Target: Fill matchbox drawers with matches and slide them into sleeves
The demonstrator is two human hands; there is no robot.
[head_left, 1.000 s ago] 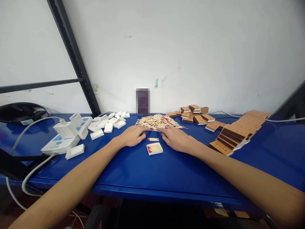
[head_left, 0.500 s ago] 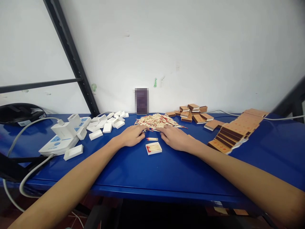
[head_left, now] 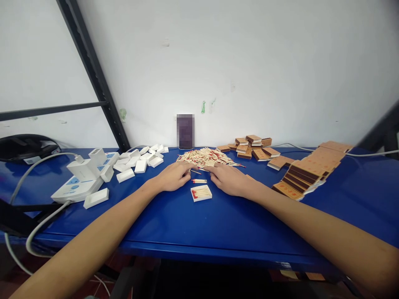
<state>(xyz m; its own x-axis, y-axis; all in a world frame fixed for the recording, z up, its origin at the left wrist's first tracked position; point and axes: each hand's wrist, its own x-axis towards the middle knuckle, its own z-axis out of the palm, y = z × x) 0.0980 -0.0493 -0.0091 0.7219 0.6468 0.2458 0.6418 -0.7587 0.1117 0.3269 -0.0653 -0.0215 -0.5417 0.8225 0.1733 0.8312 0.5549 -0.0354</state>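
Observation:
A loose heap of red-tipped matches (head_left: 207,157) lies on the blue table, and both my hands rest at its near edge. The fingers of my left hand (head_left: 174,176) are curled together, with a single match (head_left: 196,172) sticking out at their tips toward the right. My right hand (head_left: 227,178) is bent inward with its fingers pressed together; its fingertips touch the heap's front, and what they pinch is hidden. Between the hands lies a small bunch of matches (head_left: 199,181). Closer to me sits a white matchbox tray (head_left: 202,199) with several matches in it.
White empty trays (head_left: 125,176) are scattered at left, beside a power strip (head_left: 76,189) with cables. Brown matchbox sleeves (head_left: 261,155) are piled at back right, with a long row of sleeves (head_left: 324,160) farther right. A dark pixelated panel (head_left: 185,132) leans against the wall.
The single match by my left fingertips has shifted and shows more clearly between the hands. Both hands stay almost in place; the tray and the small bunch have not moved.

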